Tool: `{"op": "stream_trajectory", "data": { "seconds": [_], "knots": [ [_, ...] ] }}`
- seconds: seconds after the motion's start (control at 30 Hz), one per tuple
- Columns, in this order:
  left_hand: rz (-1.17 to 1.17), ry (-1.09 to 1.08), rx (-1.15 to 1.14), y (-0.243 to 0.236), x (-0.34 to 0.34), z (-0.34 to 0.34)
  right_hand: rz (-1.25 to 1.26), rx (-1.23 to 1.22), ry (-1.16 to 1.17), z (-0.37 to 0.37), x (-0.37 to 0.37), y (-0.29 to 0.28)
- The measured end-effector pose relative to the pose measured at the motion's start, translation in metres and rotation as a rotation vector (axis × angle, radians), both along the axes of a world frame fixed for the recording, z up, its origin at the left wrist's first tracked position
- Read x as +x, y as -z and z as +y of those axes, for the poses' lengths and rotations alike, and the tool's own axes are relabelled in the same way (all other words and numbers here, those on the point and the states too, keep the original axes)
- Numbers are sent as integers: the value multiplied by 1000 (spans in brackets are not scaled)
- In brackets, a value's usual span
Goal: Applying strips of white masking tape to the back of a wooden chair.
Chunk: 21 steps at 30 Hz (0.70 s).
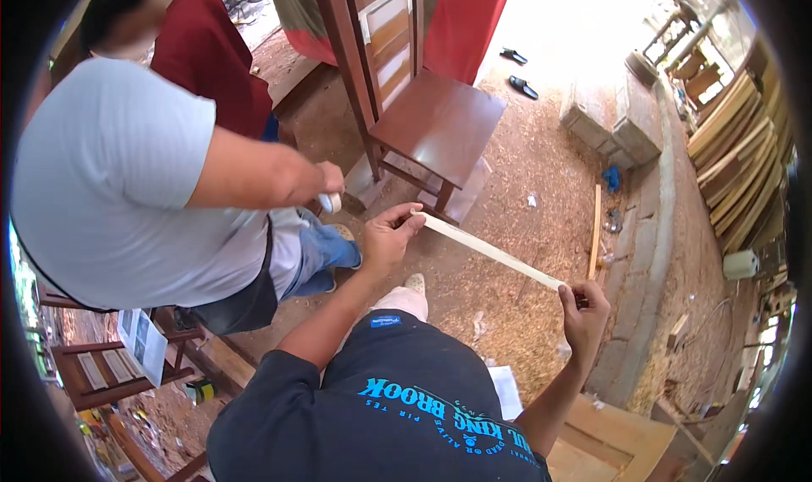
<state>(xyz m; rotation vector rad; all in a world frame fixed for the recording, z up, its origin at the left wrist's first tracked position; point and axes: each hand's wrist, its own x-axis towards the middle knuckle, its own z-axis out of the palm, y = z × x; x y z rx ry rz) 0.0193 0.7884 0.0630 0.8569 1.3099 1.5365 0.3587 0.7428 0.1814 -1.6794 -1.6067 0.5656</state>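
Left hand (pixel 389 239) and right hand (pixel 585 314) pinch opposite ends of a straight, pale narrow strip (pixel 491 249), near a brown wooden chair (pixel 440 127).

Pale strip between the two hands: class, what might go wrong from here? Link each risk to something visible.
1. The pale strip is pinched near its ends by the left hand and right hand, so it might slip from either.
2. If dropped, it could pick up loose bits from the littered floor.
3. A co-worker's hand, near the left hand in this view, might bump it.
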Motion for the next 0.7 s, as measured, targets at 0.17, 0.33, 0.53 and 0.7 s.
{"op": "stream_trajectory", "data": {
  "seconds": [0.17, 0.33, 0.53, 0.7],
  "knots": [
    [-35, -43, 57, -14, 5, 82, -136, 88, -67, 112, 10, -9],
    [163, -205, 122, -27, 10, 139, -97, 124, -214, 220, 21, -8],
    [217, -450, 136, -32, 23, 181, -146, 126, -392, 364, 9, -5],
    [195, -740, 37, -34, 42, 210, -158, 132, -671, 479, -26, -6]
  ]
}}
